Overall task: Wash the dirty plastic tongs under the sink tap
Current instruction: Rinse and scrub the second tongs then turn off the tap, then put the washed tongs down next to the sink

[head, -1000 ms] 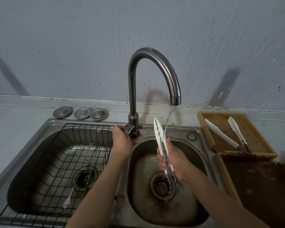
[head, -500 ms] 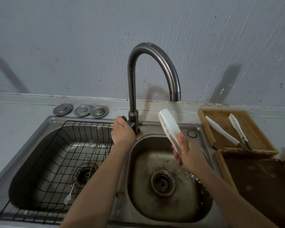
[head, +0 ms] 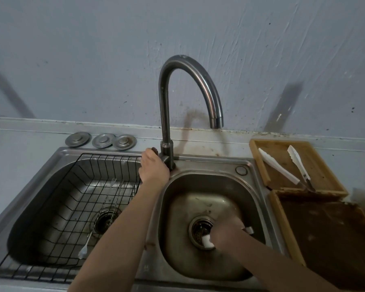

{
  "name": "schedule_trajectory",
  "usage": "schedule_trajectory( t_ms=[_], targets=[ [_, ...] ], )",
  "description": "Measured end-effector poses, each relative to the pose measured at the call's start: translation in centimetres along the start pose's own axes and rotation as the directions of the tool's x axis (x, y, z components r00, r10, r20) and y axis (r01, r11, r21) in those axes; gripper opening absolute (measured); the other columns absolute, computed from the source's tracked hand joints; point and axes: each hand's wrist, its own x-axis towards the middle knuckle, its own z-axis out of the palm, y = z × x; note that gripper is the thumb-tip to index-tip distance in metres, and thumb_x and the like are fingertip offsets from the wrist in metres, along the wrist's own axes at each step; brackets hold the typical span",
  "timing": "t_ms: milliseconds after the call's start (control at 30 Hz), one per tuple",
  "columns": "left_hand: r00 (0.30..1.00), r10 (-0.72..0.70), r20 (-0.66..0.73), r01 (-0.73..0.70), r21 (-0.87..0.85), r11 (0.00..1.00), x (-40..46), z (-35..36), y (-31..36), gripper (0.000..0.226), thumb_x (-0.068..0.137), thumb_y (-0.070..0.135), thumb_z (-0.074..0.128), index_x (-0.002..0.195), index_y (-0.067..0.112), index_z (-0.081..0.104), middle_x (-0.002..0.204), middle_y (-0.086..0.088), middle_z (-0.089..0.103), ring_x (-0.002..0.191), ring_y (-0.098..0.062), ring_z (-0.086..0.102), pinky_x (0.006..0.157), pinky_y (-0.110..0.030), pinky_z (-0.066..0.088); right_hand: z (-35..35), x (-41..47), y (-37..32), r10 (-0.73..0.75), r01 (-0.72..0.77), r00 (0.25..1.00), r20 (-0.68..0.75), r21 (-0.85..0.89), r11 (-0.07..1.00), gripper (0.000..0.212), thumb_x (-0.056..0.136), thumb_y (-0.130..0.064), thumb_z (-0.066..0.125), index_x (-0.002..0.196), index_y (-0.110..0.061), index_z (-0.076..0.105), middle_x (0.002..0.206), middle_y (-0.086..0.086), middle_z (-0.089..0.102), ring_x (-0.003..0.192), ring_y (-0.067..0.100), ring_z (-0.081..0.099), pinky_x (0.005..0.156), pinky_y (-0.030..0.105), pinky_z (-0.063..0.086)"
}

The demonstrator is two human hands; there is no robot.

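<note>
My right hand [head: 226,232] is low in the right sink basin [head: 247,190], blurred by motion, closed around the white plastic tongs [head: 208,242]. Only short white bits of the tongs show beside my fingers, just right of the drain [head: 200,230]. My left hand [head: 154,167] grips the tap handle at the foot of the curved metal tap [head: 167,102]. No water runs from the spout [head: 217,121].
A black wire rack [head: 57,207] fills the left basin, with another pair of tongs [head: 99,218] lying in it. Three metal drain lids [head: 101,140] sit behind it. A wooden tray [head: 325,165] on the right holds two more white tongs [head: 278,166]. A dark wooden board [head: 329,239] lies nearer.
The water has stopped running. My right hand swung the tongs from under the spout up to the right, then down to the drain. My left hand stayed on the tap handle.
</note>
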Motion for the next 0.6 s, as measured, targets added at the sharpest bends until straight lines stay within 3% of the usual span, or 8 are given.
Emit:
schedule_trajectory(
  t_ms=[67, 167, 267, 367, 467, 533, 600],
  targets=[
    [1.0, -0.005, 0.003, 0.005, -0.008, 1.0, -0.1, -0.1, 0.0, 0.046, 0.088, 0.011, 0.053, 0.126, 0.003, 0.029, 0.126, -0.015, 0.042, 0.109, -0.03, 0.05, 0.092, -0.05, 0.046, -0.2, -0.1, -0.1, 0.051, -0.051, 0.998, 0.02, -0.035, 0.998, 0.042, 0.093, -0.039, 0.042, 0.117, -0.007, 0.057, 0.12, 0.009, 0.059, 0.11, 0.027, 0.056, 0.089, 0.037, 0.047],
    [1.0, -0.008, 0.004, 0.008, -0.008, 1.0, -0.1, -0.2, 0.2, 0.045, 0.088, 0.011, 0.052, 0.126, 0.003, 0.029, 0.126, -0.015, 0.042, 0.109, -0.03, 0.049, 0.092, -0.049, 0.045, -0.7, 0.6, 0.8, 0.009, -0.008, 1.0, -0.009, 0.069, 0.998, 0.035, 0.088, -0.034, 0.047, 0.109, -0.008, 0.06, 0.111, 0.01, 0.062, 0.104, 0.027, 0.057, 0.075, 0.029, 0.042],
    [1.0, -0.003, -0.006, 0.003, -0.012, 1.0, -0.2, -0.3, 0.4, 0.045, 0.088, 0.01, 0.052, 0.126, 0.002, 0.03, 0.127, -0.015, 0.041, 0.11, -0.03, 0.048, 0.092, -0.048, 0.045, -0.7, -0.3, 1.5, 0.002, 0.005, 0.986, 0.169, -0.042, 0.999, 0.034, 0.092, -0.035, 0.041, 0.107, -0.009, 0.058, 0.104, 0.009, 0.06, 0.105, 0.026, 0.054, 0.092, 0.033, 0.042],
    [0.999, -0.023, -0.022, 0.023, -0.017, 1.0, -0.2, -0.3, 0.3, 0.043, 0.087, 0.009, 0.054, 0.124, 0.002, 0.032, 0.123, -0.016, 0.044, 0.107, -0.03, 0.051, 0.091, -0.05, 0.047, -1.1, -0.5, 2.2, -0.049, 0.052, 0.987, 0.154, -0.011, 0.999, 0.039, 0.095, -0.034, 0.036, 0.116, -0.009, 0.058, 0.119, 0.007, 0.06, 0.112, 0.024, 0.054, 0.089, 0.033, 0.039],
    [0.999, -0.04, -0.026, 0.039, -0.045, 0.998, -0.2, 0.1, 0.0, 0.043, 0.086, 0.008, 0.056, 0.123, 0.005, 0.033, 0.121, -0.016, 0.046, 0.103, -0.032, 0.053, 0.088, -0.051, 0.049, -0.9, -0.7, 2.8, -0.034, 0.025, 0.991, 0.132, 0.07, 0.997, 0.04, 0.095, -0.036, 0.039, 0.115, -0.007, 0.058, 0.12, 0.011, 0.06, 0.111, 0.026, 0.055, 0.088, 0.034, 0.041],
    [0.998, -0.061, -0.018, 0.06, -0.051, 0.997, -0.4, 0.6, -0.1, 0.057, 0.083, 0.008, 0.06, 0.129, 0.005, 0.027, 0.128, -0.019, 0.042, 0.11, -0.034, 0.05, 0.093, -0.052, 0.047, -1.0, -1.1, 3.6, -0.043, 0.022, 0.993, 0.11, 0.182, 0.983, 0.046, 0.094, -0.04, 0.041, 0.117, -0.005, 0.057, 0.12, 0.013, 0.06, 0.111, 0.028, 0.056, 0.091, 0.035, 0.043],
    [0.992, -0.097, -0.076, 0.092, -0.061, 0.994, -1.7, 1.5, 0.0, 0.077, 0.08, 0.009, 0.065, 0.139, -0.002, 0.017, 0.141, -0.025, 0.03, 0.128, -0.04, 0.036, 0.108, -0.053, 0.033, -1.3, -1.2, 4.6, -0.035, -0.003, 0.99, 0.134, 0.268, 0.963, 0.051, 0.091, -0.047, 0.042, 0.12, -0.007, 0.057, 0.12, 0.011, 0.061, 0.109, 0.025, 0.057, 0.09, 0.034, 0.044]
  ],
)
